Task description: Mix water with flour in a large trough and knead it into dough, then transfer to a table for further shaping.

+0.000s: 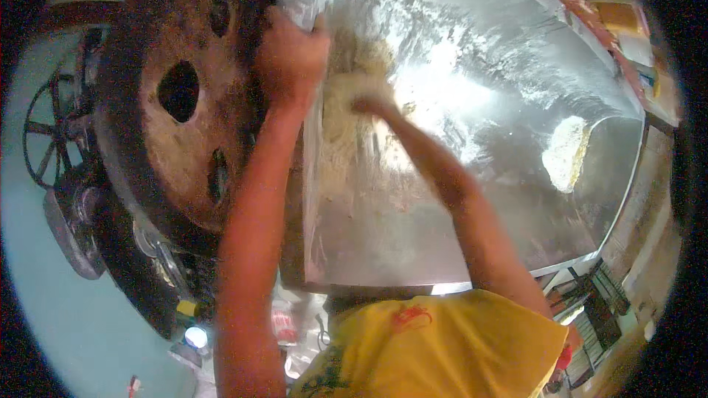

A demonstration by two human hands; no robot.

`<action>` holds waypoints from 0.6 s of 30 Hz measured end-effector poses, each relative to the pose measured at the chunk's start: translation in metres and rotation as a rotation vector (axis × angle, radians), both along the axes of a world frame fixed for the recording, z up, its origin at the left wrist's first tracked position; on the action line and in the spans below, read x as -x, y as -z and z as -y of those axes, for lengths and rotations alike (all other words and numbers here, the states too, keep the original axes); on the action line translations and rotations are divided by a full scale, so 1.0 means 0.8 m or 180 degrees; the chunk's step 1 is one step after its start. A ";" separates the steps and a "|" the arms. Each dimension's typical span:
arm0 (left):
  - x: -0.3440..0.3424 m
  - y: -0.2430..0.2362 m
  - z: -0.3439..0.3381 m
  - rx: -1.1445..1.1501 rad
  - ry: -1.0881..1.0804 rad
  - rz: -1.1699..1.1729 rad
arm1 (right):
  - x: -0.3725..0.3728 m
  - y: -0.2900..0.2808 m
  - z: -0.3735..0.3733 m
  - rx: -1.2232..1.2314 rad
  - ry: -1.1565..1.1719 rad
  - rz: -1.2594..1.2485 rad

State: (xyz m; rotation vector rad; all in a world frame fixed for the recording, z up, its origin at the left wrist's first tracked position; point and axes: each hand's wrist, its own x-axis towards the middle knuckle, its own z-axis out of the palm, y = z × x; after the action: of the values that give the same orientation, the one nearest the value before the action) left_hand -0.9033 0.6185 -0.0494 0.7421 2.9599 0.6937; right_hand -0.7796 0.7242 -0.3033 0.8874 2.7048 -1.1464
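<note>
Judged partway: pale residue is left streaked on the metal table, thinner nearside; pale heap at right. Left hand is curled at table's left edge, right hand blurred; fingers' hold can't be told.

Pale powder lies smeared across the shiny metal tabletop.

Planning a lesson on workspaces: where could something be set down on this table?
On the metal table, between the right arm and white pile; also along the near edge before the yellow shirt. Crowded: the left side, with the left hand and blurred right hand.
</note>
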 end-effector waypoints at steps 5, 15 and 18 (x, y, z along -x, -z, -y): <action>0.013 -0.007 0.016 -0.0120 -0.0053 0.0099 | 0.060 0.035 -0.030 -0.0035 -0.1053 0.1292; 0.027 0.018 0.040 -0.0056 -0.0177 -0.0006 | 0.058 -0.037 0.053 -0.0034 -0.1150 -0.0187; 0.021 0.011 0.030 0.0086 -0.0134 -0.0201 | 0.076 0.038 0.036 -0.1121 -0.0822 -0.1458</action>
State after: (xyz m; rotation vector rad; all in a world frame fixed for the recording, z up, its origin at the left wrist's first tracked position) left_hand -0.9202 0.5944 -0.0586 0.7151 3.0438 0.6429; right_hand -0.8400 0.6954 -0.3339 0.2996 3.3367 -0.9262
